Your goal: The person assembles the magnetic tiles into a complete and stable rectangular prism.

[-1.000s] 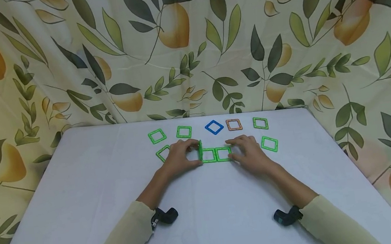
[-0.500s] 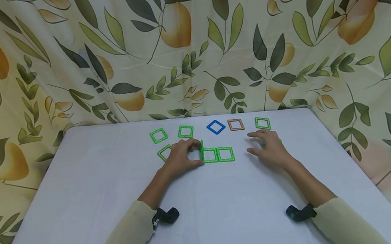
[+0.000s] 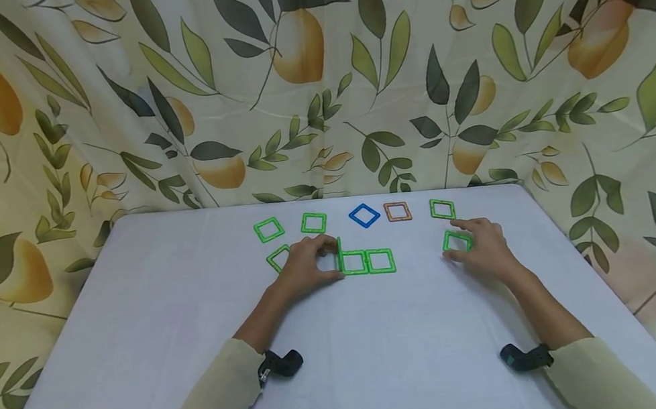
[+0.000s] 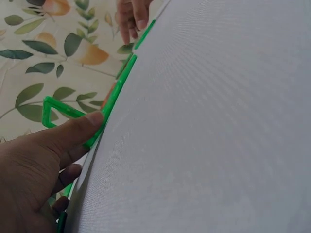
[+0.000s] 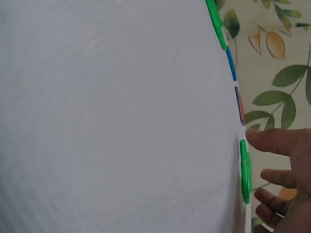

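My left hand pinches an upright green open-frame square building tile between thumb and fingers. At its foot, a flat green tile lies edge to edge with a second flat green tile on the right. In the left wrist view, the thumb presses at the corner where the raised tile meets the flat row. My right hand spreads thumb and forefinger around a separate green tile lying on the table; its other fingers are spread in the right wrist view.
Along the back of the white table lie two green tiles, a blue tile, an orange tile and another green tile. One green tile is partly hidden behind my left hand. A patterned curtain hangs behind.
My right hand has let go of the right end of the flat pair and moved right to the separate green tile. My left hand keeps its hold on the upright tile.
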`<action>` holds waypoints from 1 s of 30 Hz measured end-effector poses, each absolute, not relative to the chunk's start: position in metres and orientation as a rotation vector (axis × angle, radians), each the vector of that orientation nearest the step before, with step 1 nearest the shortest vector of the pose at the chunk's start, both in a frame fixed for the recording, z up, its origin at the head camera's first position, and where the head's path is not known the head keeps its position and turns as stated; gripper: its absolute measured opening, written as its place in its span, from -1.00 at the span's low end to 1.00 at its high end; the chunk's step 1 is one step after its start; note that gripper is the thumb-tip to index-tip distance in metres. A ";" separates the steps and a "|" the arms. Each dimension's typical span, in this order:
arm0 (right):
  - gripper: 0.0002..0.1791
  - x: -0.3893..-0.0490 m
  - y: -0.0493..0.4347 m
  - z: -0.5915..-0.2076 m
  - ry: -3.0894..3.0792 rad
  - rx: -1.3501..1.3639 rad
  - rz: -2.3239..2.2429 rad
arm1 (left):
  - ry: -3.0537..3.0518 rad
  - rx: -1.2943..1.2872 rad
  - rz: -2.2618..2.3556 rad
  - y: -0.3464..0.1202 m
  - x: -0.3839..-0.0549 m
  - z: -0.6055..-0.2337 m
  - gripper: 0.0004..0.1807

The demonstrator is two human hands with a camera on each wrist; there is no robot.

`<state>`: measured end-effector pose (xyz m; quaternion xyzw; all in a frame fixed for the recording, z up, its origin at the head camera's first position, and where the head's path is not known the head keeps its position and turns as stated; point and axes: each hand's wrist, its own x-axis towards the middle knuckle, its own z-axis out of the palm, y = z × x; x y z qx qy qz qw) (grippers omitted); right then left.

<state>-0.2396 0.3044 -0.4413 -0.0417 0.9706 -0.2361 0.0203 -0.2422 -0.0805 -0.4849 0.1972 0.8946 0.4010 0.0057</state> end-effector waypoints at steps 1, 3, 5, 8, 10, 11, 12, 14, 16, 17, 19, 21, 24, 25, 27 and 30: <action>-0.15 -0.239 0.306 -0.442 3.007 -0.118 -0.722 | 2.799 0.614 1.257 -0.080 -0.242 -0.485 -0.33; -0.15 -0.239 0.309 -0.445 3.000 -0.099 -0.706 | 2.796 0.611 1.261 -0.081 -0.241 -0.486 -0.33; -0.15 -0.237 0.312 -0.446 2.997 -0.087 -0.696 | 2.791 0.610 1.259 -0.081 -0.241 -0.487 -0.33; -0.16 -0.236 0.316 -0.449 2.999 -0.076 -0.695 | 2.792 0.617 1.248 -0.081 -0.241 -0.487 -0.32; -0.16 -0.235 0.319 -0.450 2.992 -0.070 -0.710 | 2.796 0.618 1.244 -0.082 -0.241 -0.487 -0.32; -0.17 -0.235 0.320 -0.451 2.988 -0.067 -0.721 | 2.800 0.622 1.244 -0.083 -0.242 -0.487 -0.32; -0.17 -0.235 0.322 -0.451 2.987 -0.068 -0.731 | 2.804 0.625 1.244 -0.083 -0.242 -0.486 -0.33; -0.21 -0.235 0.324 -0.452 2.987 -0.072 -0.754 | 2.808 0.634 1.249 -0.084 -0.243 -0.486 -0.33; -0.26 -0.235 0.326 -0.452 2.993 -0.080 -0.770 | 2.807 0.645 1.254 -0.084 -0.244 -0.486 -0.34; -0.29 -0.235 0.327 -0.452 3.000 -0.085 -0.774 | 2.805 0.654 1.254 -0.084 -0.244 -0.486 -0.34; -0.34 -0.235 0.328 -0.453 3.011 -0.092 -0.782 | 2.802 0.662 1.256 -0.084 -0.245 -0.487 -0.34; -0.37 -0.236 0.329 -0.453 3.015 -0.092 -0.791 | 2.802 0.669 1.255 -0.084 -0.245 -0.488 -0.34; -0.38 -0.236 0.329 -0.454 3.012 -0.088 -0.822 | 2.806 0.669 1.254 -0.084 -0.245 -0.488 -0.34; -0.37 -0.236 0.329 -0.454 3.007 -0.081 -0.843 | 2.809 0.668 1.253 -0.083 -0.246 -0.488 -0.34; -0.35 -0.234 0.328 -0.454 2.992 -0.067 -0.891 | 2.812 0.665 1.249 -0.083 -0.246 -0.487 -0.34; -0.34 -0.232 0.327 -0.453 2.977 -0.053 -0.966 | 2.815 0.667 1.245 -0.082 -0.245 -0.487 -0.34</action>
